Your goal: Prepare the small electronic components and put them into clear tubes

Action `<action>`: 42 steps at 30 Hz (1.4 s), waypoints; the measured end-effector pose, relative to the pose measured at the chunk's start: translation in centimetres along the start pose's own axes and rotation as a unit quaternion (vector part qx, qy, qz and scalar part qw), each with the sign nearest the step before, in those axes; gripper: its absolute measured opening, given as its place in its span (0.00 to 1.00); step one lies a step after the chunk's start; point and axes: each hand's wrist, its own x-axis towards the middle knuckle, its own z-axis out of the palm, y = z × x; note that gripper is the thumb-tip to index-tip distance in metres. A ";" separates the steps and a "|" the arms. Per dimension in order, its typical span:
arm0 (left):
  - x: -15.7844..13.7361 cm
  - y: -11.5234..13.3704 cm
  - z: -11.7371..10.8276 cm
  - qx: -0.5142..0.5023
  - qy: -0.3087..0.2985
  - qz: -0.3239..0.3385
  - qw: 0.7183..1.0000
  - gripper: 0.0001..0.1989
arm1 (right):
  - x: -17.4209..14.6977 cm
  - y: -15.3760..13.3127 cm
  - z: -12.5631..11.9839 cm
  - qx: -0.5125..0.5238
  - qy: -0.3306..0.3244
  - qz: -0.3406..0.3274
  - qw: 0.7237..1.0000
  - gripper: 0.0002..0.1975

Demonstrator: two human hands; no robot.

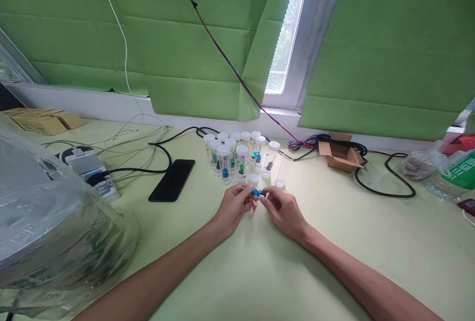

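A small blue fitting (256, 192) is pinched between the thumb and fingers of my left hand (230, 206). A thin, pale rod or wire sticks out to the left of that hand. My right hand (285, 211) pinches a small black piece (263, 194) at the fitting's right end; the two parts meet or nearly meet. Just beyond my hands stand several clear tubes (241, 158) with white caps, holding blue, green or dark small parts. A white cap (253, 179) is right behind the fitting, and another white cap (279, 183) lies behind my right hand.
Left of the tubes lies a black phone (171, 180), with a power strip (98, 177) and cables beyond. A plastic-wrapped bulky object (63, 232) fills the near left. An open cardboard box (339, 155), a black cable loop and a green-labelled bottle (452, 175) are on the right.
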 end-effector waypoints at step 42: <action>0.1 -0.1 -0.1 -0.014 0.013 -0.004 1.000 0.12 | 0.0 0.0 0.0 0.009 0.019 0.009 1.000 0.10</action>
